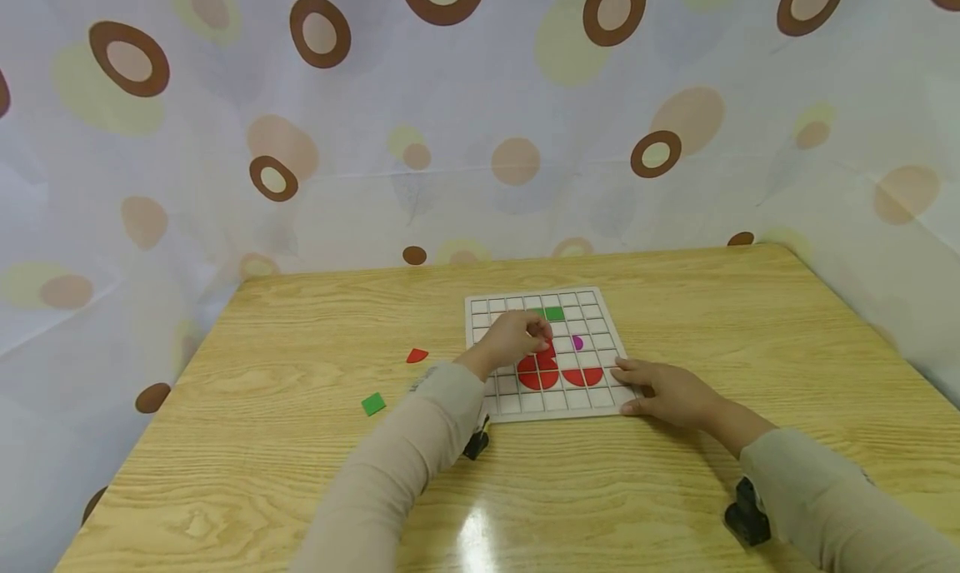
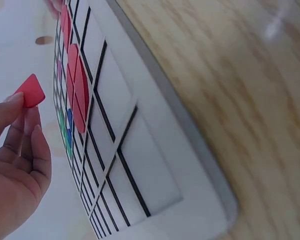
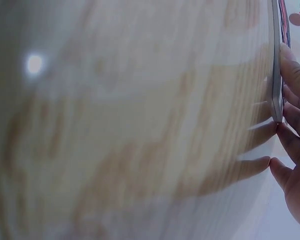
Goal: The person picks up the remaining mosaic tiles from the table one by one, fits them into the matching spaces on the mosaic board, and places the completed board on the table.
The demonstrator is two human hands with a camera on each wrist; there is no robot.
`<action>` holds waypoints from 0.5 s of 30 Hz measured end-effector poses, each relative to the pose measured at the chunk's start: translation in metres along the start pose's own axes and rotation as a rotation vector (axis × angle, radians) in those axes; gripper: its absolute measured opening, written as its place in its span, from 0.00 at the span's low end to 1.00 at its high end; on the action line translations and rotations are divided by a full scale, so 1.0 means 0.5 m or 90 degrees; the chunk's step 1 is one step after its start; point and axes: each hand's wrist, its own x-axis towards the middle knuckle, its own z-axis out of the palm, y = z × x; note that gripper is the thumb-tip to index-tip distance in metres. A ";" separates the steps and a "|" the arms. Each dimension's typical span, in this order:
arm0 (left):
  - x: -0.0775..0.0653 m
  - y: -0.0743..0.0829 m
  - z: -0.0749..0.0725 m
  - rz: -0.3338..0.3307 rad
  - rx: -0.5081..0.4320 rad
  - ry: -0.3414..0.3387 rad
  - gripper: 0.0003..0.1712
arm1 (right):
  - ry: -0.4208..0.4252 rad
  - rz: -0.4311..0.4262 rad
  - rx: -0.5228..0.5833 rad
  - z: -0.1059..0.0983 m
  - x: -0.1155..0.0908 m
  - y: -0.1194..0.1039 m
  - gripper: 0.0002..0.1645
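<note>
A white gridded board (image 1: 510, 404) lies on the table. My left hand (image 1: 517, 338) is over its middle. Between thumb and fingertips it pinches a red wedge-shaped piece (image 2: 32, 92), raised off the grid in the left wrist view. Beneath that hand, partly hidden, red pieces (image 1: 538, 379) form a rounded shape on the board. To their right lie a red half-round shape (image 1: 582, 377) and a small purple half-round piece (image 1: 577, 342). Green squares (image 1: 554, 314) sit near the far edge. My right hand (image 1: 667, 390) touches the board's right edge and near corner, fingers extended.
Left of the board, a loose red wedge (image 1: 417, 356) and a green square (image 1: 372, 404) lie on the wooden table (image 1: 300, 473). A dotted cloth (image 1: 480, 215) stands behind the table. Black devices (image 1: 747, 515) are worn at both wrists.
</note>
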 end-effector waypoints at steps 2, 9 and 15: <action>0.003 0.003 0.004 0.003 0.014 -0.010 0.03 | -0.001 0.000 0.001 -0.001 0.001 -0.001 0.37; 0.009 0.013 0.021 0.009 0.027 -0.039 0.03 | -0.004 0.001 0.003 -0.001 0.000 -0.003 0.37; 0.014 0.022 0.035 0.013 0.037 -0.043 0.03 | 0.003 -0.010 0.002 0.000 0.000 -0.001 0.37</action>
